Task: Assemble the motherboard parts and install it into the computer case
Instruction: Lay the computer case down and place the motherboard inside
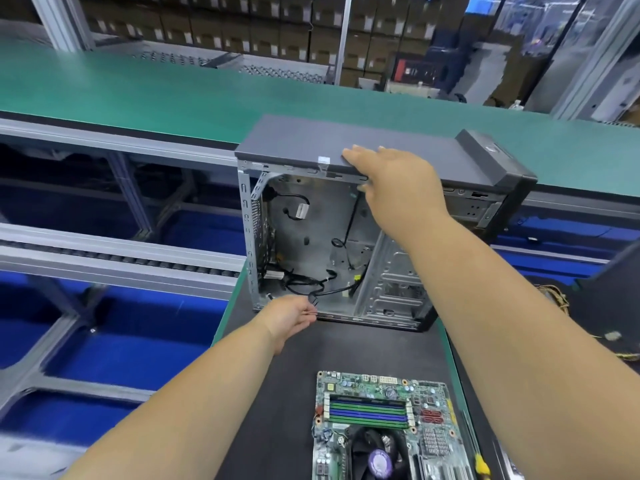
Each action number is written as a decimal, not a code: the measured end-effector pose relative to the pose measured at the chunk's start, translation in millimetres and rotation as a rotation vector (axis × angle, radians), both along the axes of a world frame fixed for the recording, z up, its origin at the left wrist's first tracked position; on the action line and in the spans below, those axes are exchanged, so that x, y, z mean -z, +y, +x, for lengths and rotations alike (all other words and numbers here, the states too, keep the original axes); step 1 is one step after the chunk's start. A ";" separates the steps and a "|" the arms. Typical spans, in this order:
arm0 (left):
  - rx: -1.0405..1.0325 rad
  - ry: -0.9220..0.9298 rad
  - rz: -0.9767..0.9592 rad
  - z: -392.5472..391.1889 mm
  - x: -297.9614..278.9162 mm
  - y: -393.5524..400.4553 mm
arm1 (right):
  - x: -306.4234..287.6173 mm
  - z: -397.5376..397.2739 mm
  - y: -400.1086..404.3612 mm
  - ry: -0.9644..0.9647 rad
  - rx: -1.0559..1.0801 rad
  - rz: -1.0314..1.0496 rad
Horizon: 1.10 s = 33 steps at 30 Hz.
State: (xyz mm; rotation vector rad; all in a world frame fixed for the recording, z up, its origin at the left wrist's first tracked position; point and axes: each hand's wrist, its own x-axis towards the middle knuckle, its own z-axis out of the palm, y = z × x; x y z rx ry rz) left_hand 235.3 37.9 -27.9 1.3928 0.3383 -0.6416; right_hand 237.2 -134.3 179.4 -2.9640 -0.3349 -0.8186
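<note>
Up at the far end of the black mat (298, 382) sits the computer case (349, 220), standing upright with its open side facing me, so I can see straight into the bare metal interior with a bunch of loose black cables (318, 285) hanging around the bottom. My right hand (391, 174) is resting on the top panel near the front edge, fingers pretty much straight and laid flat on the grey surface, thumb side dipping over the lip. My left hand (289, 315) is down at the case's lower left corner, right by the bottom rail; the fingers look curled inward, but I honestly can't tell if they're pinching one of those cables or just touching the frame. The motherboard (384, 427) is lying flat on the mat close to me, well apart from the case, with green and blue RAM slots and a cooler fan (375, 455) with a purple sticker already on it. A yellow-handled screwdriver (479, 462) lies just right of the board. Behind the case runs a green conveyor belt (145, 88).
</note>
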 end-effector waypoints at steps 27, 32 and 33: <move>-0.356 -0.436 0.415 6.3 -31.3 48.8 | 143.2 -59.7 -74.2 -0.086 0.693 1.332; -0.158 -0.495 0.076 19.5 -34.0 51.7 | 145.7 -50.1 -84.1 -0.074 0.527 1.450; -0.159 -0.494 0.063 21.6 -35.1 52.1 | 146.3 -49.2 -85.7 -0.091 0.506 1.460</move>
